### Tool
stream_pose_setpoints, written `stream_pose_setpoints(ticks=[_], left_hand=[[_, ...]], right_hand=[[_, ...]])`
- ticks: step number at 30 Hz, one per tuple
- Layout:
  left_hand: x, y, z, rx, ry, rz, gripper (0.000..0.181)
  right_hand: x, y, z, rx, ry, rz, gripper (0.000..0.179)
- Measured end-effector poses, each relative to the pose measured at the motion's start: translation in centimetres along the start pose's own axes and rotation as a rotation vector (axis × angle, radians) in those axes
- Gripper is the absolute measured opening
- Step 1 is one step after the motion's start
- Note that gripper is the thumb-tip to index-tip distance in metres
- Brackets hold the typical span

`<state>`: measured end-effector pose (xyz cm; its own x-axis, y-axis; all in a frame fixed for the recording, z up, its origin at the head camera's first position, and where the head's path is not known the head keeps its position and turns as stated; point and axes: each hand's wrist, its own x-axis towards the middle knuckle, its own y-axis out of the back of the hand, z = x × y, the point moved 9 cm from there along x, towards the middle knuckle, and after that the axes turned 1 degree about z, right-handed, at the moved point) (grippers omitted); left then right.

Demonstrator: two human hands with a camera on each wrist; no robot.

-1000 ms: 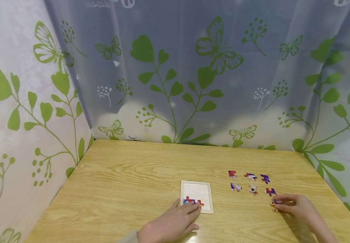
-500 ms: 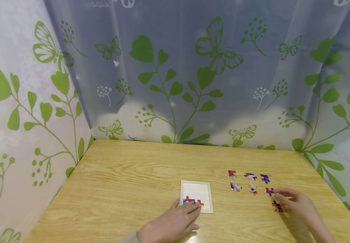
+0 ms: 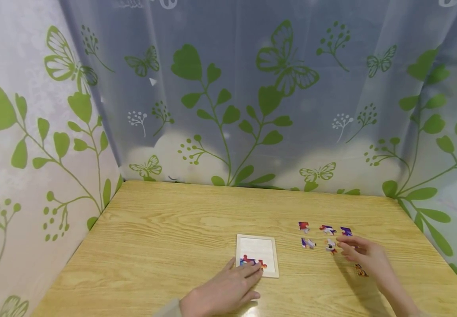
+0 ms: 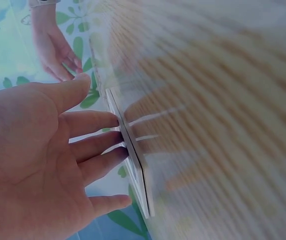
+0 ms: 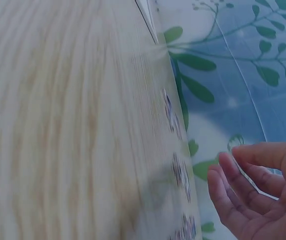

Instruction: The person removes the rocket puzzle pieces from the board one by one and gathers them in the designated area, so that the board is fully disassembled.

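My left hand [image 3: 224, 286] lies with straight fingers on a light wooden puzzle tray [image 3: 258, 245] at the table's middle. Its fingertips touch joined puzzle pieces [image 3: 248, 260] in red, blue and orange along the tray's near edge, partly covering them. Over the loose pieces hovers my right hand [image 3: 369, 259], fingers loosely bent and nothing visible between them. Its fingertips are close to a white piece with a dark spot [image 3: 330, 246]. Below the palm sits a purple-orange piece [image 3: 361, 270]. Another piece is mostly hidden behind the hand.
More loose pieces lie in rows at the right: a red one [image 3: 304, 226], a white-and-red one [image 3: 327, 229], a purple one [image 3: 346, 231] and a purple-white one [image 3: 308, 243]. A patterned curtain [image 3: 228, 110] encloses the wooden table [image 3: 165, 224].
My right hand has let go of the purple-orange piece, which now lies on the table, and has moved left and away from me over the other pieces. The left hand has stayed still.
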<state>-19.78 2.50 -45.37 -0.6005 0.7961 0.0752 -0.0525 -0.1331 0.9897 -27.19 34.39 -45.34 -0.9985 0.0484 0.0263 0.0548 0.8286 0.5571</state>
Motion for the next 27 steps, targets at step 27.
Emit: stream_pose_setpoints(ticks=[27], left_hand=[[0.5, 0.4, -0.4, -0.014, 0.012, 0.047, 0.048]], right_hand=[[1.3, -10.6, -8.2, 0.022, 0.247, -0.186, 0.026]])
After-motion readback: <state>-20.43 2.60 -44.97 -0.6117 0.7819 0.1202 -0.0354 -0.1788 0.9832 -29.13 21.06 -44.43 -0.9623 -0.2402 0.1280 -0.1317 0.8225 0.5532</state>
